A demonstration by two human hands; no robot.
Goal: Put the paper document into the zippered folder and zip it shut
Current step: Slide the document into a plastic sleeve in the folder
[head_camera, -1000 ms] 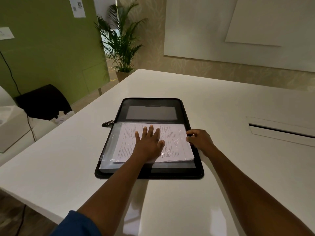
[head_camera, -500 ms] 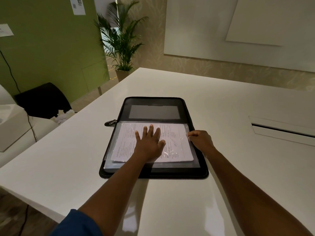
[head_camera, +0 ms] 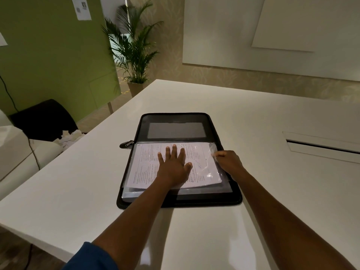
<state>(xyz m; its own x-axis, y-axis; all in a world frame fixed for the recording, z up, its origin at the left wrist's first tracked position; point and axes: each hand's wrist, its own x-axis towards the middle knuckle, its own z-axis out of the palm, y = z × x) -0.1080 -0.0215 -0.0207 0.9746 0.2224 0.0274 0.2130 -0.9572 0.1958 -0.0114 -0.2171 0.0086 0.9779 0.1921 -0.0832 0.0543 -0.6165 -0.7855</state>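
The white tabletop leaves bare room all around the zippered folder, which lies open near its front edge. On the folder's near half the paper document, light and limp, likely slides easily against the slick plastic sleeve. The left hand presses flat, fingers spread; the right hand pinches the sleeve's right edge.

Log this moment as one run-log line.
folder: open, flat | paper document: on sleeves | left hand: pressing flat | right hand: pinching clear sleeve | zipper pull: unzipped

Left hand flat, palm down, fingers spread; right hand pinched closed, both arms extended.
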